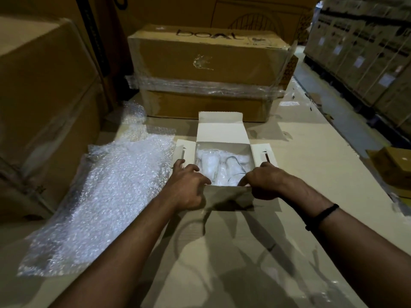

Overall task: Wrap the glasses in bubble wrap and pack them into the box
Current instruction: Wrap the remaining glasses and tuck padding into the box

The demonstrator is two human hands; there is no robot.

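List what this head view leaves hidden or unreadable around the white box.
- Glasses in the white box: count unclear in the head view; their bubble wrap blurs them.
- Left hand and right hand gripping the near flap: fingers under the flap are hidden by it.
- Small brown box: cut off by the right edge.
- Labels on the stacked cartons: too small and blurred.
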